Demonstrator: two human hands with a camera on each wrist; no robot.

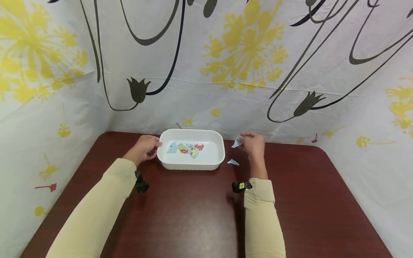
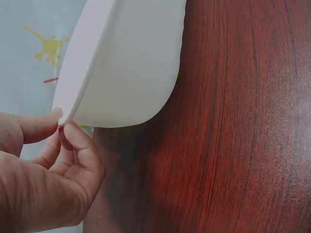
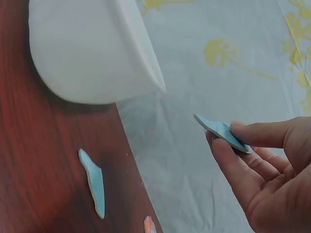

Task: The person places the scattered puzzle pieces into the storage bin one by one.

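Observation:
A white plastic tray (image 1: 190,167) stands near the table's far edge, with several colourful flat puzzle pieces (image 1: 190,150) and a light blue piece (image 1: 172,147) lying in it. My left hand (image 1: 146,147) pinches the tray's left rim between thumb and fingers; the left wrist view shows this grip on the rim (image 2: 90,73) closely. To the right of the tray, my right hand (image 1: 254,145) holds a light blue puzzle piece (image 3: 221,130) between thumb and fingers, raised off the table. Another light blue piece (image 3: 93,182) lies on the table below that hand.
The dark red wooden table (image 1: 190,215) reaches toward me. Behind it hangs a white cloth (image 1: 193,100) with yellow and grey flower prints. At the lower edge of the right wrist view, an orange-tinted piece (image 3: 149,224) is partly cut off.

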